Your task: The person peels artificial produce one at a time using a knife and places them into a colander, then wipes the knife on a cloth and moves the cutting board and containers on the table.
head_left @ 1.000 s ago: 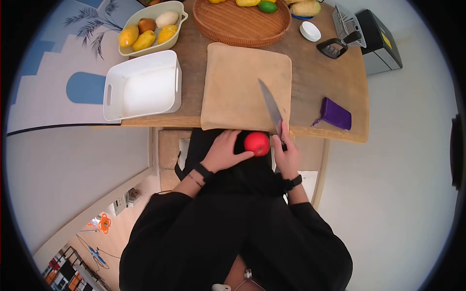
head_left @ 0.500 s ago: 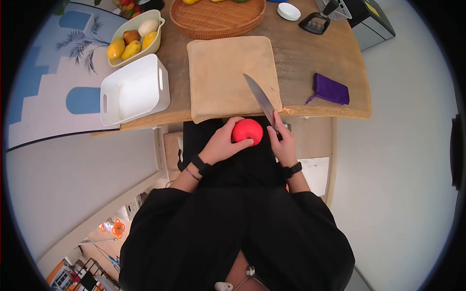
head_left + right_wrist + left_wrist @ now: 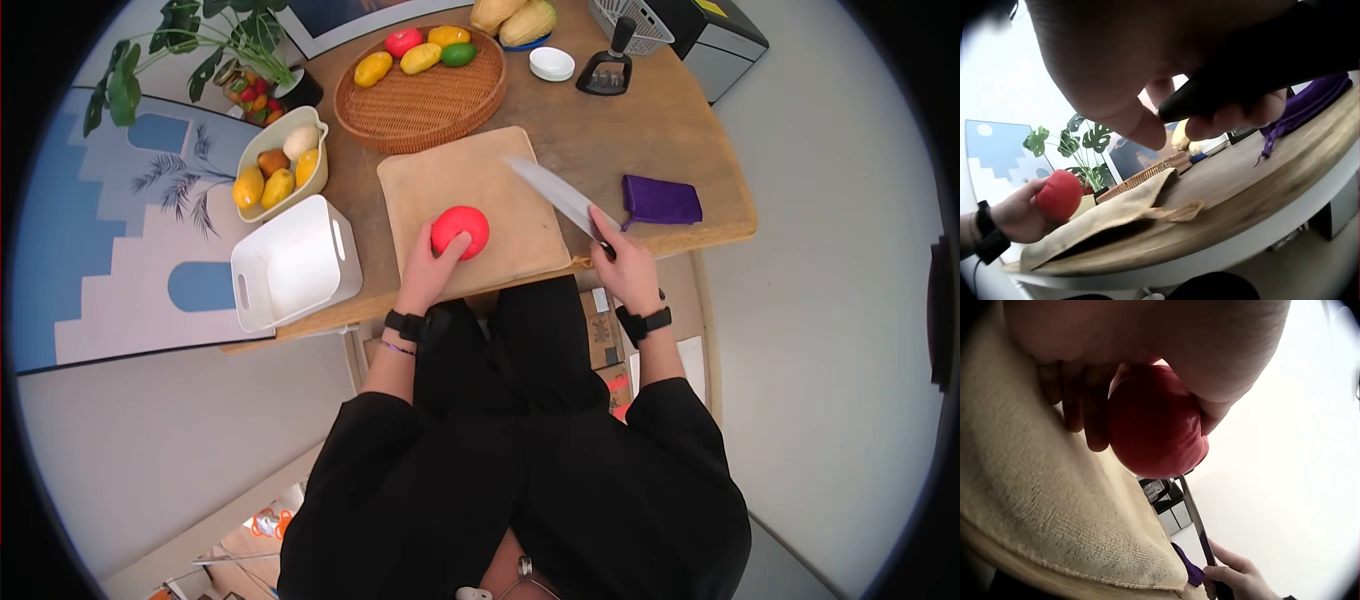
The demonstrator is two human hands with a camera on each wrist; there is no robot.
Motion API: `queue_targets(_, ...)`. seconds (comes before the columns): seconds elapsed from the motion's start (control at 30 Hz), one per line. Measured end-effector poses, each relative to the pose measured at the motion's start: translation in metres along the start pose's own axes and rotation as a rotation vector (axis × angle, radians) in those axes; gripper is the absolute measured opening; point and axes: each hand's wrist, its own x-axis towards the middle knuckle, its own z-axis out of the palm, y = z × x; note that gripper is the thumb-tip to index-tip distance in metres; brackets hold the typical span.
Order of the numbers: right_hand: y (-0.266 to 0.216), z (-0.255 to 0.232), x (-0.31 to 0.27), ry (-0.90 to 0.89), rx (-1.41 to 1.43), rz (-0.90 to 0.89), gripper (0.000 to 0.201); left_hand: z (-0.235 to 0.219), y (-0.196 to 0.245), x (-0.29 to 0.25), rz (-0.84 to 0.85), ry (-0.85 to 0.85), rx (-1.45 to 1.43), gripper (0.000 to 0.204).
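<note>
My left hand (image 3: 431, 268) grips a red apple (image 3: 463, 228) from its left and front, with the thumb over its near side. In the head view the apple overlaps the tan cloth-covered board (image 3: 500, 250); the left wrist view has it close over the fuzzy cloth (image 3: 1072, 506). At the table's front edge, my right hand (image 3: 625, 270) grips a kitchen knife (image 3: 560, 193) by its black handle (image 3: 1222, 94). The blade points away and to the left, its tip above the board's right part. Fingers hide most of the handle in the head view.
A white bin (image 3: 300, 265) and a basket of fruit (image 3: 316, 178) stand left of the board. Behind it lies a round wicker tray (image 3: 420, 110) with several fruits. At the right are a purple pouch (image 3: 662, 200), a white dish (image 3: 552, 65) and a black-handled tool (image 3: 606, 75).
My left hand has carried the apple forward from over the lap to over the board. The right hand has moved right with the knife, and the head view has shifted.
</note>
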Motion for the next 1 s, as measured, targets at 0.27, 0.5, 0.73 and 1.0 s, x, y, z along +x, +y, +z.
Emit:
queue_targets(0.27,-0.021,0.027,0.057,-0.218,-0.022,-0.234,0.056,-0.004,0.002,-0.013,0.037,-0.004,0.064,0.059)
queue_targets(0.5,-0.017,0.026,0.062,-0.164,-0.058,-0.466,0.048,-0.001,0.007,-0.016,0.076,0.058,0.146,0.063)
queue_targets(0.73,-0.163,-0.088,0.048,-0.009,0.338,-0.482,0.016,-0.003,0.005,-0.017,0.169,0.101,0.284,0.065)
queue_targets(1.0,-0.291,-0.190,0.027,0.026,1.315,-1.316,0.015,-0.003,0.001,-0.017,0.170,0.058,0.284,0.067)
